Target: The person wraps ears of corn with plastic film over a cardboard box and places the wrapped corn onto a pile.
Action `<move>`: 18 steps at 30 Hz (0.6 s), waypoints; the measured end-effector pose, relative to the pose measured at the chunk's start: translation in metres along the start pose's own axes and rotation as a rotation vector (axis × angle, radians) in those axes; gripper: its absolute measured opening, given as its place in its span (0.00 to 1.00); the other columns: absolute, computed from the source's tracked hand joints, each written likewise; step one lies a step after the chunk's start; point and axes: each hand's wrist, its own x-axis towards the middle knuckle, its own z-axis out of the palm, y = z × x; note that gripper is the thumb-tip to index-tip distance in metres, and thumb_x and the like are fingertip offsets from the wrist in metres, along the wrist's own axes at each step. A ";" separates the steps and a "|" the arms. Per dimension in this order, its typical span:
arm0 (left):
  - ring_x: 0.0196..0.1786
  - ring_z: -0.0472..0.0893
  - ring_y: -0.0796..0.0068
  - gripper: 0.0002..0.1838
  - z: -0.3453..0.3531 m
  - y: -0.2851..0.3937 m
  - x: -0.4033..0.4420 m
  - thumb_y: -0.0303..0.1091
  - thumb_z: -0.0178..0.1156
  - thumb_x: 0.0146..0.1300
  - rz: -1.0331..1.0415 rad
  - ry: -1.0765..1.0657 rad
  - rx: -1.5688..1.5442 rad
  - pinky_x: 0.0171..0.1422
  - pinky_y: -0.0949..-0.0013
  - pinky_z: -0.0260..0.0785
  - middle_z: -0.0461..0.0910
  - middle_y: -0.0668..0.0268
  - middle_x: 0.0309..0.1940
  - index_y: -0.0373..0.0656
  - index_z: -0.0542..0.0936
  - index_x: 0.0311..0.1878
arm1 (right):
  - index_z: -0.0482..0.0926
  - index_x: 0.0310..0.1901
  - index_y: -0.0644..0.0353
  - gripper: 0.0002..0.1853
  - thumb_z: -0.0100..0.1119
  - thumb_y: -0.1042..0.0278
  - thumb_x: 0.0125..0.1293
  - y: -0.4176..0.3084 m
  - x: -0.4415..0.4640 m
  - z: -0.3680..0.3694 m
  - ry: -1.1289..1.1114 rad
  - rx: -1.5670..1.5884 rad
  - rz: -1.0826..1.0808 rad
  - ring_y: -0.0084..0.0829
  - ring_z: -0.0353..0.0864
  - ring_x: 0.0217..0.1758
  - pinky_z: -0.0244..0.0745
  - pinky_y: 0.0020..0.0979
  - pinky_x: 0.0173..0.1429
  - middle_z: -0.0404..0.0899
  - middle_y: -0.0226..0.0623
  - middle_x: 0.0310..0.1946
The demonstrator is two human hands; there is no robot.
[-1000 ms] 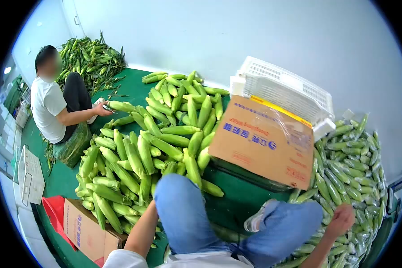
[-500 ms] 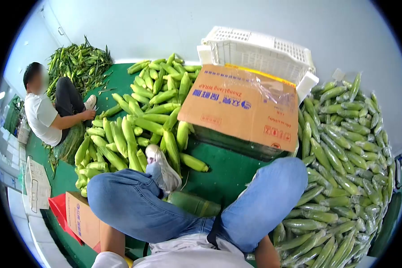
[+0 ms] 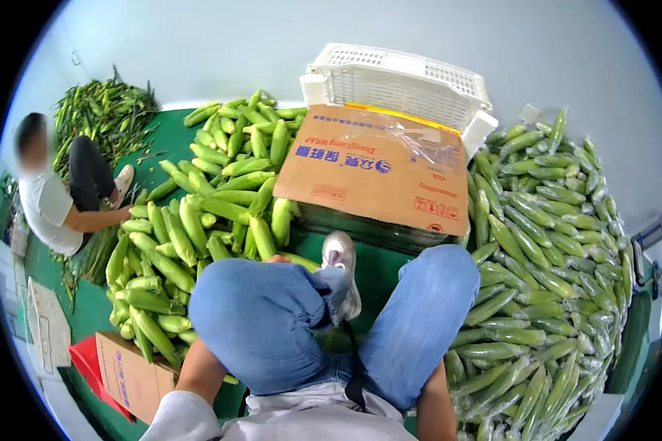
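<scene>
Of my left hand (image 3: 277, 259), only a little skin shows above my left knee, beside an ear of corn (image 3: 299, 262) at the near edge of the unwrapped pile. My knee hides the rest, and whether it grips anything cannot be seen. My left forearm (image 3: 201, 371) runs down under that leg. On the other side, my right forearm (image 3: 435, 400) passes behind my right thigh, which hides the hand. The heap of corn in green husks (image 3: 173, 257) lies ahead and to the left. Plastic-wrapped ears (image 3: 544, 272) are piled on my right.
A cardboard carton piece (image 3: 375, 169) covers a dark stack ahead, with a white plastic crate (image 3: 404, 81) behind it. Another person (image 3: 51, 209) sits at left near a heap of husks (image 3: 103, 114). A small carton (image 3: 132, 371) and red bag (image 3: 92, 367) stand near my left arm.
My left knee and shoe have shifted right, and the green roll-like thing between my legs is now mostly hidden. A bit of my left hand has appeared above the knee. The view has turned slightly.
</scene>
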 end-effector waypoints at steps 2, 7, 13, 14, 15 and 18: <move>0.45 0.81 0.47 0.17 0.005 0.006 0.026 0.40 0.57 0.65 0.063 -0.033 0.038 0.53 0.58 0.74 0.82 0.49 0.43 0.41 0.79 0.53 | 0.77 0.42 0.59 0.13 0.49 0.59 0.73 -0.011 0.006 0.013 -0.002 0.009 -0.035 0.26 0.75 0.37 0.73 0.32 0.44 0.78 0.29 0.37; 0.45 0.81 0.47 0.17 0.019 0.019 0.089 0.40 0.57 0.65 0.212 -0.095 0.112 0.52 0.58 0.74 0.82 0.49 0.43 0.41 0.79 0.52 | 0.78 0.42 0.60 0.12 0.49 0.60 0.73 -0.037 0.022 0.050 -0.011 0.016 -0.087 0.26 0.75 0.38 0.73 0.32 0.45 0.78 0.29 0.37; 0.45 0.81 0.46 0.17 0.046 0.012 0.147 0.40 0.57 0.65 0.424 -0.113 0.231 0.52 0.58 0.74 0.82 0.49 0.42 0.41 0.79 0.52 | 0.79 0.42 0.61 0.12 0.50 0.62 0.73 -0.055 0.034 0.074 0.026 0.008 -0.086 0.26 0.76 0.38 0.73 0.32 0.45 0.79 0.30 0.37; 0.45 0.81 0.46 0.17 0.052 0.008 0.153 0.40 0.57 0.65 0.507 -0.101 0.303 0.52 0.58 0.74 0.82 0.49 0.42 0.41 0.79 0.52 | 0.79 0.42 0.61 0.12 0.50 0.62 0.73 -0.055 0.034 0.076 0.032 0.010 -0.079 0.26 0.76 0.38 0.73 0.32 0.46 0.79 0.30 0.37; 0.45 0.81 0.46 0.16 0.055 0.002 0.159 0.40 0.57 0.65 0.586 -0.080 0.373 0.52 0.58 0.73 0.82 0.48 0.42 0.41 0.79 0.52 | 0.79 0.42 0.61 0.12 0.51 0.62 0.73 -0.056 0.034 0.078 0.043 0.011 -0.073 0.26 0.76 0.38 0.73 0.32 0.46 0.79 0.30 0.37; 0.46 0.80 0.45 0.16 0.053 0.038 0.153 0.41 0.52 0.67 0.379 -0.109 0.095 0.53 0.57 0.72 0.81 0.45 0.41 0.42 0.80 0.50 | 0.79 0.42 0.61 0.11 0.51 0.63 0.72 -0.055 0.035 0.080 0.064 -0.003 -0.048 0.26 0.76 0.38 0.73 0.31 0.46 0.79 0.30 0.38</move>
